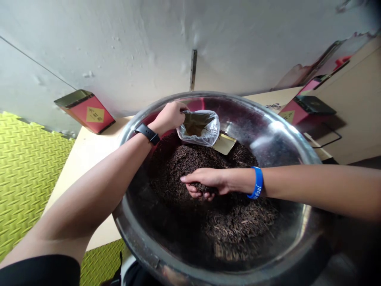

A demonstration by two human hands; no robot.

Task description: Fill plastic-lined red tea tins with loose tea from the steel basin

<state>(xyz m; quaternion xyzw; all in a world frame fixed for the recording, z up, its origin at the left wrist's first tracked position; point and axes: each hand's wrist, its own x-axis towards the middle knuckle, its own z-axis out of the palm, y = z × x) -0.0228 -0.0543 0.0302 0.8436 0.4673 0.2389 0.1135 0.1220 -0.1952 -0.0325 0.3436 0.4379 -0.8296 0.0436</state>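
Observation:
A large shiny metal basin [279, 131] holds a bed of dark, dry, twisted tea leaves [175, 171]. Towards its far side stands an open tea tin lined with a clear plastic bag [210, 134], its gold-brown inside showing. My left hand [170, 117], with a black watch at the wrist, is closed on the tin's left edge and the bag rim. Beside the tin, a gold-coloured metal lid [225, 143] lies on the leaves. Nearer to me, my right hand [205, 179] is cupped around a handful of tea leaves, low over the pile. A blue wristband circles that wrist.
A red tea tin [92, 115] with a dark lid stands on the pale tabletop [79, 167] at left. Another red tin [300, 113] is right of the basin, near cardboard [357, 103]. A white wall rises behind; yellow-green floor matting [26, 174] lies left.

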